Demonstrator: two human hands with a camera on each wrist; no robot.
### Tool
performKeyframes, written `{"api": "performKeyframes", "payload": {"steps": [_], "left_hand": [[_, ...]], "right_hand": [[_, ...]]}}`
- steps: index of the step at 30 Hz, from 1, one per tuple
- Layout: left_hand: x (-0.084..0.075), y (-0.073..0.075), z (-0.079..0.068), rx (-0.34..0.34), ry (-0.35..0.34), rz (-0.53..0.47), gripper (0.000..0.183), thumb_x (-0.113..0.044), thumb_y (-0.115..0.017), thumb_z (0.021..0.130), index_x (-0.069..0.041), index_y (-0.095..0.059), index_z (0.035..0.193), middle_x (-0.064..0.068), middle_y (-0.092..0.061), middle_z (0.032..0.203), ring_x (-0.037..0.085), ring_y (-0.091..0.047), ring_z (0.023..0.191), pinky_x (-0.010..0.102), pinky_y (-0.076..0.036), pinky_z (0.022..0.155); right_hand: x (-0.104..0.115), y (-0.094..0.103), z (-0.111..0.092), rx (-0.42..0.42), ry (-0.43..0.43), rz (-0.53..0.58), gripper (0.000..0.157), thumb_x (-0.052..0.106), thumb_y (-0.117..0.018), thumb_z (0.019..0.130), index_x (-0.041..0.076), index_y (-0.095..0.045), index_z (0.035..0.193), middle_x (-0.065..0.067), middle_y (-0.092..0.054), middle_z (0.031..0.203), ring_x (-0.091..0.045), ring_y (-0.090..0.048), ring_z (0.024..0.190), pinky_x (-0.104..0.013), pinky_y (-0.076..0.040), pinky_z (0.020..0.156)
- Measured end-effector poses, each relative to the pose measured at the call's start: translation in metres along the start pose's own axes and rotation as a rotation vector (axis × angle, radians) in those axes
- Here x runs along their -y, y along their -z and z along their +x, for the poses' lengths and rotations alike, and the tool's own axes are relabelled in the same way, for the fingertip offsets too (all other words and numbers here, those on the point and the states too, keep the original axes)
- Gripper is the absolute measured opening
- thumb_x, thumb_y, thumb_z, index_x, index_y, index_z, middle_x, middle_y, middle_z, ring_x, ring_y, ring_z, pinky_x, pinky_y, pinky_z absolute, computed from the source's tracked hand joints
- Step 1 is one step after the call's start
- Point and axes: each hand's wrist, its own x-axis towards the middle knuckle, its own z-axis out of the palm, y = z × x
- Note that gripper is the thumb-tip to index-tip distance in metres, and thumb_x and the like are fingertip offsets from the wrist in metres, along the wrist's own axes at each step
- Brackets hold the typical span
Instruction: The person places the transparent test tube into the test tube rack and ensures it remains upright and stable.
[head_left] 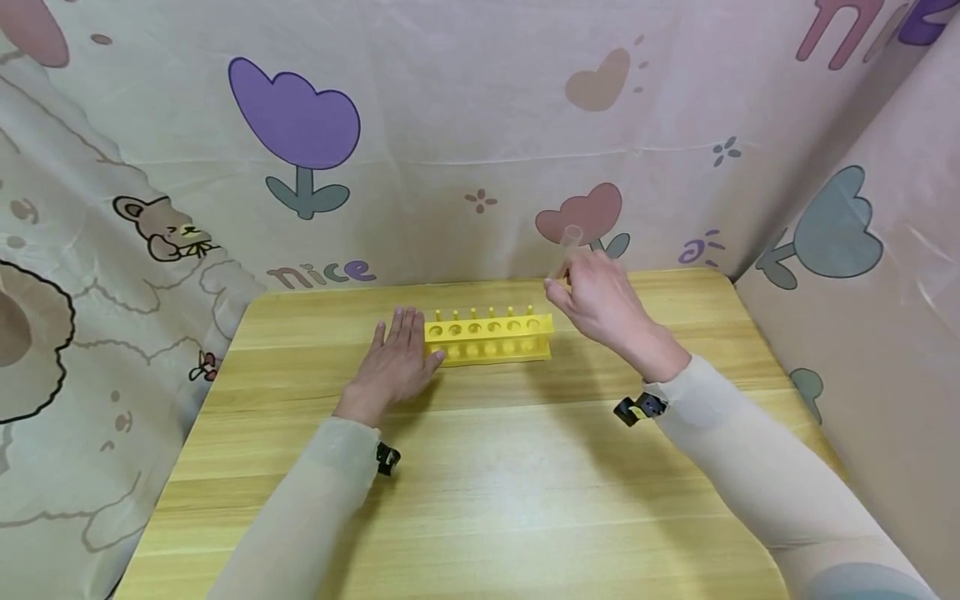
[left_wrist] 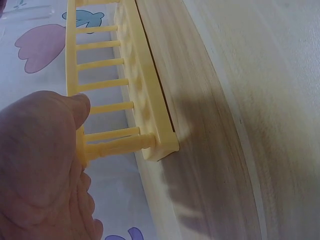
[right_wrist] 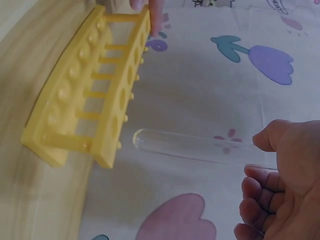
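Observation:
A yellow test tube rack (head_left: 487, 340) stands on the wooden table, with a row of holes along its top and short pegs behind them. My left hand (head_left: 395, 360) grips the rack's left end. Its thumb (left_wrist: 80, 107) lies along the front of the top plate, while the fingers reach along the other side. Beyond the rack's right end, my raised right hand (head_left: 600, 293) pinches a clear test tube (right_wrist: 185, 146) between thumb and forefinger. The tube's rounded end points toward the rack in the right wrist view, apart from it. No tubes show in the rack's holes.
A patterned cloth (head_left: 442, 108) hangs behind the table and down both sides. The wooden tabletop (head_left: 487, 483) stretches in front of the rack. A small black camera (head_left: 640, 409) is at the right wrist, and another black device (head_left: 387, 458) at the left.

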Motion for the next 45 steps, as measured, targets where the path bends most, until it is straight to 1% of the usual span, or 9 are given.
{"api": "performKeyframes", "payload": {"steps": [2, 5, 8, 10, 19, 23, 29, 35, 45], "left_hand": [[-0.001, 0.000, 0.000, 0.001, 0.000, -0.005, 0.083, -0.052, -0.028, 0.114, 0.001, 0.007, 0.167, 0.020, 0.013, 0.175, 0.036, 0.014, 0.163, 0.057, 0.008, 0.131], [-0.001, 0.000, 0.000, 0.000, 0.003, -0.005, 0.083, -0.053, -0.028, 0.113, 0.000, 0.007, 0.167, 0.019, 0.014, 0.175, 0.035, 0.014, 0.163, 0.057, 0.008, 0.131], [-0.002, 0.001, 0.000, -0.003, 0.002, -0.005, 0.083, -0.053, -0.028, 0.114, 0.001, 0.008, 0.166, 0.020, 0.013, 0.175, 0.036, 0.014, 0.163, 0.057, 0.008, 0.131], [-0.001, 0.001, -0.001, -0.005, 0.000, 0.000, 0.083, -0.053, -0.027, 0.113, 0.001, 0.007, 0.166, 0.020, 0.012, 0.175, 0.036, 0.013, 0.163, 0.057, 0.007, 0.132], [-0.001, 0.002, 0.000, 0.008, 0.000, 0.005, 0.083, -0.054, -0.026, 0.113, 0.002, 0.006, 0.166, 0.021, 0.013, 0.174, 0.037, 0.013, 0.163, 0.057, 0.007, 0.132], [-0.001, 0.002, 0.000, 0.008, 0.006, -0.006, 0.083, -0.054, -0.027, 0.113, 0.002, 0.005, 0.167, 0.021, 0.013, 0.174, 0.037, 0.013, 0.163, 0.057, 0.008, 0.132], [-0.001, 0.002, 0.000, 0.001, 0.005, -0.014, 0.083, -0.052, -0.029, 0.114, 0.002, 0.005, 0.167, 0.021, 0.012, 0.175, 0.037, 0.012, 0.163, 0.057, 0.007, 0.132], [-0.001, 0.001, 0.001, -0.006, 0.003, -0.019, 0.083, -0.052, -0.030, 0.113, 0.001, 0.006, 0.167, 0.020, 0.012, 0.175, 0.036, 0.012, 0.163, 0.057, 0.007, 0.132], [0.000, -0.001, 0.002, 0.005, 0.010, -0.035, 0.084, -0.053, -0.030, 0.113, 0.000, 0.008, 0.167, 0.020, 0.014, 0.175, 0.036, 0.014, 0.163, 0.057, 0.008, 0.132]], "right_hand": [[0.000, -0.005, 0.000, -0.002, 0.013, -0.003, 0.019, 0.022, -0.061, 0.100, 0.007, -0.071, 0.097, -0.009, -0.068, 0.095, -0.032, -0.059, 0.086, -0.048, -0.049, 0.075], [0.000, -0.011, 0.000, 0.013, 0.015, 0.002, 0.017, 0.022, -0.061, 0.101, 0.008, -0.069, 0.097, -0.009, -0.068, 0.095, -0.033, -0.061, 0.089, -0.051, -0.050, 0.081], [-0.001, -0.016, 0.000, 0.034, 0.012, 0.001, 0.019, 0.023, -0.060, 0.101, 0.006, -0.069, 0.099, -0.010, -0.070, 0.098, -0.036, -0.062, 0.094, -0.055, -0.051, 0.086], [-0.002, -0.020, 0.000, 0.049, 0.005, -0.003, 0.021, 0.024, -0.061, 0.101, 0.005, -0.070, 0.099, -0.012, -0.070, 0.100, -0.037, -0.063, 0.095, -0.056, -0.051, 0.088], [-0.005, -0.036, -0.003, 0.069, 0.016, -0.043, 0.025, 0.024, -0.061, 0.100, 0.002, -0.069, 0.095, -0.015, -0.070, 0.097, -0.039, -0.063, 0.096, -0.057, -0.051, 0.085], [-0.006, -0.043, -0.004, 0.097, -0.007, -0.034, 0.025, 0.026, -0.061, 0.101, 0.002, -0.067, 0.097, -0.015, -0.070, 0.100, -0.037, -0.062, 0.098, -0.057, -0.051, 0.086], [-0.008, -0.053, -0.005, 0.141, -0.046, -0.024, 0.027, 0.027, -0.062, 0.102, 0.001, -0.066, 0.102, -0.017, -0.071, 0.107, -0.039, -0.062, 0.104, -0.058, -0.049, 0.092], [-0.011, -0.062, -0.006, 0.175, -0.064, -0.036, 0.029, 0.028, -0.062, 0.104, 0.000, -0.067, 0.105, -0.018, -0.073, 0.109, -0.040, -0.063, 0.106, -0.057, -0.049, 0.095], [-0.014, -0.070, -0.009, 0.177, -0.060, -0.059, 0.029, 0.030, -0.063, 0.104, 0.002, -0.066, 0.104, -0.015, -0.071, 0.105, -0.037, -0.062, 0.104, -0.052, -0.049, 0.089]]}}
